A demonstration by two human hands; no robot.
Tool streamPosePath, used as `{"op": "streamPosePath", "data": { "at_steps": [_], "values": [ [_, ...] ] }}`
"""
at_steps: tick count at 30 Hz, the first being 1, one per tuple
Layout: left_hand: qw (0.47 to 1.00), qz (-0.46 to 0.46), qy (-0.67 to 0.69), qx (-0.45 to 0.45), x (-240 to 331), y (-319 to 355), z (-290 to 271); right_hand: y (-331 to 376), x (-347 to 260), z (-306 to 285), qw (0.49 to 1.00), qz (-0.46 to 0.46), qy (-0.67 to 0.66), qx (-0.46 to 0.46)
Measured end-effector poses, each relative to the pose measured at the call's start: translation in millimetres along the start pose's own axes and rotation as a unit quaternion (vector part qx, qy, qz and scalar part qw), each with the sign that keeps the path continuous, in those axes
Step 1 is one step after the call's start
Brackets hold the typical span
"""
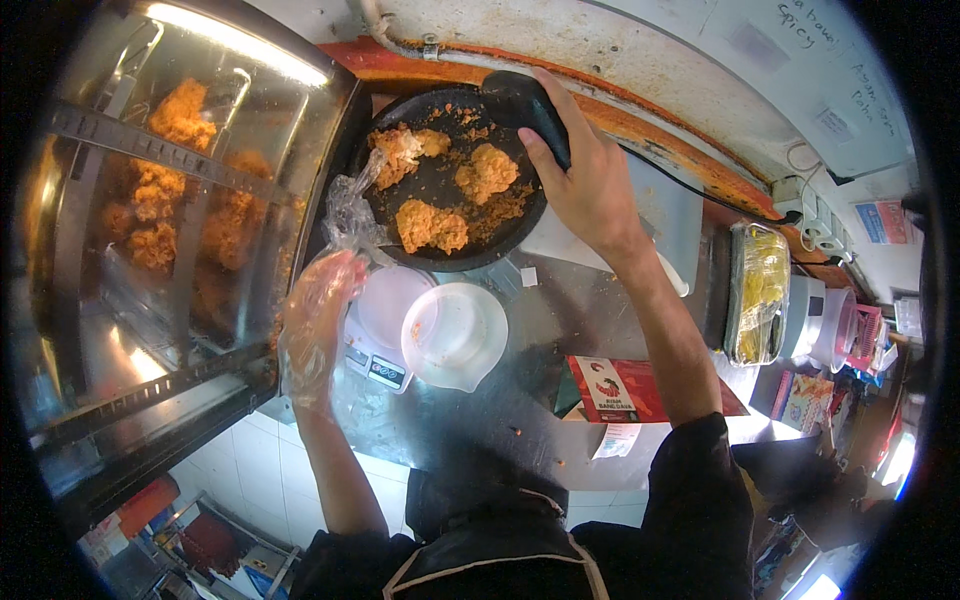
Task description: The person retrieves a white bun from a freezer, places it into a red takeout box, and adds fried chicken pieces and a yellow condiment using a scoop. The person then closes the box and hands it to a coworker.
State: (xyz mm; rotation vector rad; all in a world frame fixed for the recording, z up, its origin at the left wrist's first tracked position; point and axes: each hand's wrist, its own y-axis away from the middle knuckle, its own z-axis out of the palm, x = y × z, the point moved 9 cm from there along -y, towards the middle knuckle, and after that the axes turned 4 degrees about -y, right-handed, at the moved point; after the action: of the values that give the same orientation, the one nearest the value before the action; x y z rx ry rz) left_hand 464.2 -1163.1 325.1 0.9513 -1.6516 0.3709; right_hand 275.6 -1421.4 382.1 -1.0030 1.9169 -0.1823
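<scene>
A wide, dark, shallow mortar (478, 252) stands at the back of the counter. Three golden fried chicken pieces (487, 173) and scattered crumbs lie inside it. My right hand (588, 185) is closed around a thick black pestle (522, 108) above the mortar's far right rim. At the near left rim is my left hand (320, 315), in a clear plastic glove. Its fingers appear closed on crinkled clear plastic (352, 208), which reaches the torn chicken piece (397, 155) at the upper left. Reflections blur exactly how that plastic is held.
A lit glass cabinet (190, 250) with fried chicken stands close on the left. A digital scale (378, 366) and a white plastic jug (456, 336) sit before the mortar. Red printed cardboard (650, 388) lies at right, near a wrapped yellow-filled tray (757, 295).
</scene>
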Motion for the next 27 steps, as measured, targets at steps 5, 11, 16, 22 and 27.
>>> {"op": "streamPosePath", "data": {
  "at_steps": [5, 11, 16, 22, 27],
  "values": [
    [0.999, -0.039, 0.005, 0.035, -14.6, 19.6, -23.0, -3.5, 11.7, 17.6, 0.994, 0.091, -0.043, -0.048],
    [0.998, 0.006, -0.049, 0.036, -32.4, 42.5, -28.2, 23.2, 35.3, 6.0, 0.980, 0.133, -0.138, -0.061],
    [0.993, 0.064, -0.075, -0.072, -34.8, 57.3, -14.4, 66.9, 13.0, -49.6, 0.982, 0.162, -0.060, -0.071],
    [0.981, 0.117, -0.071, -0.140, -25.3, 77.2, -8.6, 103.3, -14.6, -91.3, 0.980, 0.181, -0.069, -0.050],
    [0.979, 0.125, -0.080, -0.142, -9.5, 91.1, 0.5, 120.5, -20.2, -111.3, 0.983, 0.172, -0.052, -0.031]
  ]
}}
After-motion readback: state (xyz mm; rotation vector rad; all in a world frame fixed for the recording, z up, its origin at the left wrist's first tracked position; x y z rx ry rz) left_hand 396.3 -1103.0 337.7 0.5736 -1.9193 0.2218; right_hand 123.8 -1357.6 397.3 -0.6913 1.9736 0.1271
